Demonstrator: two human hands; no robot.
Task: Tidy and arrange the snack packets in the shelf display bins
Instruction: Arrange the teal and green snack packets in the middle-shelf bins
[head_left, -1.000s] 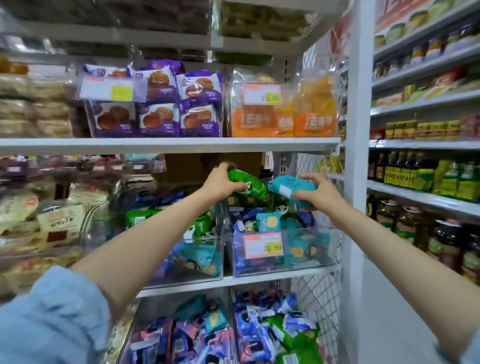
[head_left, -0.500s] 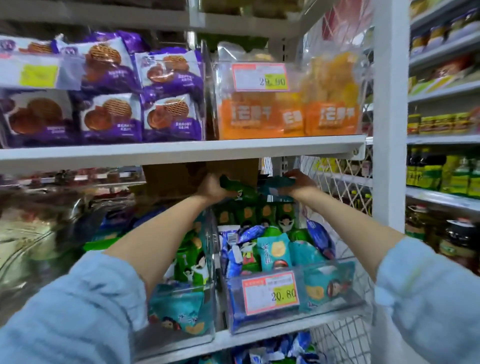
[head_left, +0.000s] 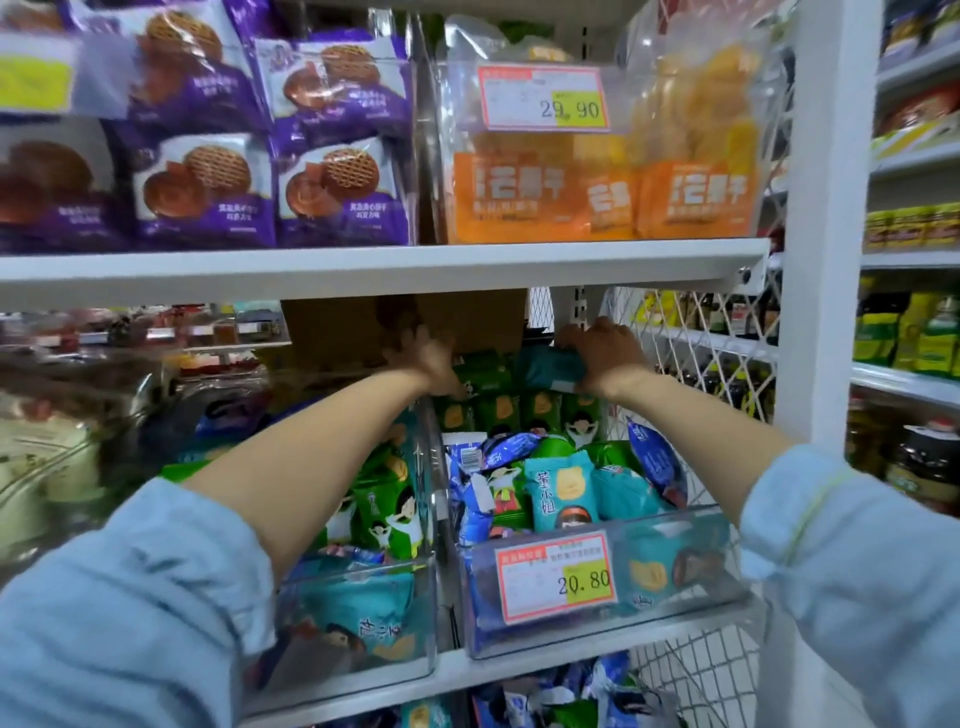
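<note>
The green packet (head_left: 483, 370) and the teal packet (head_left: 551, 365) sit side by side at the very back of the right bin (head_left: 722, 566), on top of a standing row of green packets (head_left: 519, 413). The left hand (head_left: 428, 361) has its fingers curled round the green one. The right hand (head_left: 608, 356) pinches the teal one, fingers over it and thumb beneath.

Both packets are perched high, in the narrow gap under the upper shelf (head_left: 363, 267). If released without being seated, they would likely slide forward onto the loose heap. Pressing down too hard could topple the standing row, and the slick wrappers could slip from the grip. A packet nudged sideways might also drop between the bin and the wire mesh (head_left: 696, 353).

The right bin holds that tidy back row, then a jumble of teal, green and blue packets in front, behind a price tag (head_left: 558, 582). The left bin (head_left: 395, 670) holds green and teal packets, partly hidden by the forearm. A cardboard box (head_left: 363, 325) stands behind the bins.
</note>
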